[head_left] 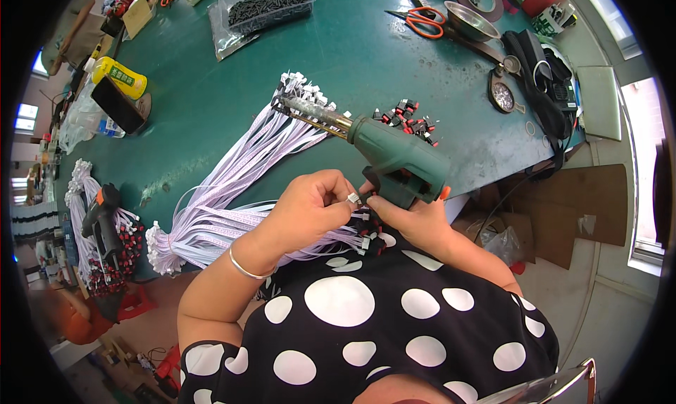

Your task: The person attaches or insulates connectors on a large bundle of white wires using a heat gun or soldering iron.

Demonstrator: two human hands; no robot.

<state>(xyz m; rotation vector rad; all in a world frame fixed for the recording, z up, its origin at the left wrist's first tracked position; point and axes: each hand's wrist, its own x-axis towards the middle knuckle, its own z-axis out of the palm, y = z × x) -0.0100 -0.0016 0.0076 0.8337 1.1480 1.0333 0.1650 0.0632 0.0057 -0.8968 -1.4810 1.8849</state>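
Note:
Close in front of me, my left hand (317, 203) is closed, its thumb and finger pinching a small white connector (353, 198) on a cable. My right hand (415, 224) meets it from the right, thumb and finger closed on a small dark piece beside the connector. A green heat gun (401, 154) stands over the right hand and hides part of its fingers. The gun's metal nozzle points left, over a bundle of white flat cables (243, 147) with white connectors. More such cables (204, 238) lie under my left wrist, with black and red ends near my right hand.
Loose black and red connectors (408, 119) lie beyond the gun. At the back are a clear tray (267, 6) of black parts and orange-handled scissors (426, 24). A phone (118, 105), a yellow bottle (123, 77) and a second tool (104, 221) on cables stand left.

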